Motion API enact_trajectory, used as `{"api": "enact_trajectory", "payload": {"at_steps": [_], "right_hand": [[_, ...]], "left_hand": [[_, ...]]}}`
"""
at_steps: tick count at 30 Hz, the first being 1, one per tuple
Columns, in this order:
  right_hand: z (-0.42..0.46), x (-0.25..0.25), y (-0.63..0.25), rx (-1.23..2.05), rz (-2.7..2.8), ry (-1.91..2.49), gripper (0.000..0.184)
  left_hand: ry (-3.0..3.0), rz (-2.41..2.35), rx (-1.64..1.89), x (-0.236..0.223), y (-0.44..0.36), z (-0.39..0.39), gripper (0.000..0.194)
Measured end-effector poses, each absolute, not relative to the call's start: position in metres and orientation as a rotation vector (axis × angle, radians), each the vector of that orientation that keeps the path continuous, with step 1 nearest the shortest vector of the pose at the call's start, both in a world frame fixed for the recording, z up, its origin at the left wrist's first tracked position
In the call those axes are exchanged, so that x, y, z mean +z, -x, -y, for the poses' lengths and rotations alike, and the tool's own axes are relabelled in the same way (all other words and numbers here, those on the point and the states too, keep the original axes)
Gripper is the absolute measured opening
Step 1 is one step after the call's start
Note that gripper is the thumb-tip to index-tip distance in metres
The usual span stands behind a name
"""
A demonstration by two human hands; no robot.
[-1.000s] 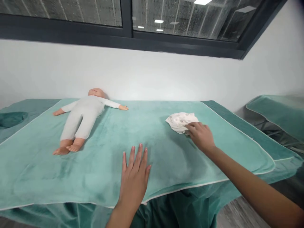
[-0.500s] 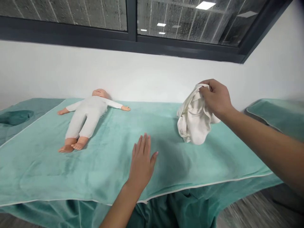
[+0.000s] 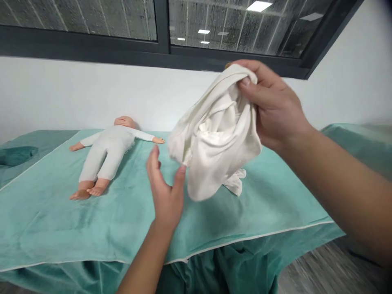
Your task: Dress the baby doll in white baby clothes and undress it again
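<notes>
A crumpled white cloth garment (image 3: 217,134) hangs in the air over the bed, its upper edge pinched by my right hand (image 3: 275,102). Its exact kind is hard to make out in the folds. My left hand (image 3: 167,192) is raised beside the garment's lower left edge, thumb and fingers apart; whether the thumb touches the fabric I cannot tell. To the left, a baby doll (image 3: 112,145) in a white long-sleeved suit lies on its back, arms spread, feet toward me.
A light green sheet (image 3: 116,232) with a white-piped edge covers the bed and drapes at the front. White wall (image 3: 76,90) and a dark window frame (image 3: 162,53) stand behind. Another green covered surface (image 3: 358,139) is at the right.
My right hand has lifted the white garment up, leftward and nearer to me. My left hand has risen and moved left, turning from flat to thumb and fingers spread beside the garment.
</notes>
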State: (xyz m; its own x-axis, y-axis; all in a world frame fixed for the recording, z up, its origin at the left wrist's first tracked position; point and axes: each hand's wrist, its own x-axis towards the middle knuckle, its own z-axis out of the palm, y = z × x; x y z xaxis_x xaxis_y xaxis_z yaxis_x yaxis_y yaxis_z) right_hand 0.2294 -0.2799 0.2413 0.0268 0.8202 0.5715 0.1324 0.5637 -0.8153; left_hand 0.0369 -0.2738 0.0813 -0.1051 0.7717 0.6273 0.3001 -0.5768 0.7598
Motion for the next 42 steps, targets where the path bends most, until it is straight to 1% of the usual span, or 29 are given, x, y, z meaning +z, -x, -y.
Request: {"api": "enact_trajectory", "payload": {"at_steps": [1, 2, 5, 7, 8, 9, 10, 11, 12, 14, 16, 18, 20, 23, 25, 26, 29, 30, 31, 32, 33, 35, 36, 37, 39, 42], "right_hand": [[0.276, 0.232, -0.226, 0.711, 1.472, 0.831, 0.021], [0.271, 0.218, -0.224, 0.767, 1.476, 0.803, 0.026], [0.247, 0.154, -0.226, 0.943, 1.503, 0.897, 0.041], [0.235, 0.101, -0.231, 0.942, 1.596, 1.084, 0.044], [0.231, 0.075, -0.234, 0.874, 1.696, 1.237, 0.045], [0.229, 0.052, -0.237, 0.714, 1.811, 1.403, 0.045], [0.229, 0.031, -0.241, 0.504, 1.978, 1.532, 0.047], [0.230, 0.015, -0.246, 0.286, 2.148, 1.600, 0.045], [0.233, 0.002, -0.251, 0.080, 2.266, 1.652, 0.040], [0.238, -0.013, -0.267, -0.254, 2.384, 1.741, 0.037], [0.243, -0.017, -0.289, -0.464, 2.381, 1.862, 0.038], [0.248, -0.015, -0.318, -0.568, 2.338, 2.014, 0.038], [0.254, -0.011, -0.347, -0.569, 2.265, 2.191, 0.038], [0.261, 0.000, -0.371, -0.449, 2.193, 2.377, 0.032], [0.265, 0.010, -0.359, -0.289, 2.166, 2.347, 0.029], [0.266, 0.016, -0.344, -0.168, 2.147, 2.271, 0.033], [0.262, 0.033, -0.274, 0.397, 2.042, 1.788, 0.055], [0.259, 0.038, -0.249, 0.550, 2.004, 1.625, 0.060], [0.254, 0.043, -0.225, 0.655, 1.977, 1.493, 0.061], [0.248, 0.048, -0.205, 0.738, 1.960, 1.408, 0.057], [0.243, 0.053, -0.189, 0.768, 1.922, 1.385, 0.047], [0.232, 0.064, -0.171, 0.720, 1.828, 1.377, 0.026], [0.228, 0.071, -0.168, 0.649, 1.788, 1.368, 0.021], [0.226, 0.078, -0.168, 0.554, 1.764, 1.345, 0.021], [0.224, 0.094, -0.174, 0.315, 1.776, 1.284, 0.029], [0.227, 0.112, -0.190, 0.006, 1.851, 1.306, 0.034]], "left_hand": [[-1.814, -1.214, 1.741, 0.090, -0.029, 0.272, 0.068], [-1.852, -1.262, 1.696, 0.097, -0.022, 0.270, 0.063], [-1.930, -1.450, 1.407, 0.103, 0.000, 0.261, 0.034], [-1.877, -1.576, 1.302, 0.099, 0.014, 0.254, 0.023], [-1.841, -1.624, 1.287, 0.096, 0.020, 0.251, 0.021], [-1.817, -1.655, 1.283, 0.093, 0.026, 0.248, 0.020], [-1.810, -1.668, 1.281, 0.090, 0.031, 0.245, 0.019], [-1.816, -1.670, 1.273, 0.089, 0.035, 0.243, 0.018], [-1.831, -1.663, 1.261, 0.088, 0.039, 0.242, 0.018], [-1.856, -1.640, 1.240, 0.090, 0.045, 0.241, 0.016], [-1.868, -1.622, 1.226, 0.093, 0.049, 0.240, 0.017], [-1.890, -1.602, 1.223, 0.097, 0.052, 0.239, 0.021], [-1.954, -1.544, 1.199, 0.100, 0.054, 0.239, 0.029], [-2.059, -1.418, 1.044, 0.105, 0.056, 0.239, 0.034], [-2.054, -1.381, 0.931, 0.111, 0.056, 0.241, 0.032], [-2.033, -1.366, 0.885, 0.116, 0.054, 0.243, 0.032], [-1.981, -1.259, 0.781, 0.131, 0.050, 0.250, 0.033], [-1.973, -1.219, 0.768, 0.136, 0.050, 0.252, 0.033], [-1.966, -1.191, 0.772, 0.141, 0.051, 0.255, 0.033], [-1.958, -1.181, 0.790, 0.146, 0.053, 0.257, 0.033], [-1.946, -1.178, 0.807, 0.150, 0.056, 0.259, 0.034], [-1.928, -1.170, 0.782, 0.157, 0.066, 0.262, 0.036], [-1.931, -1.176, 0.744, 0.160, 0.071, 0.262, 0.037], [-1.951, -1.207, 0.714, 0.162, 0.076, 0.262, 0.036], [-2.051, -1.394, 0.740, 0.162, 0.083, 0.261, 0.029], [-2.238, -1.837, 0.972, 0.153, 0.085, 0.252, 0.021]]}}
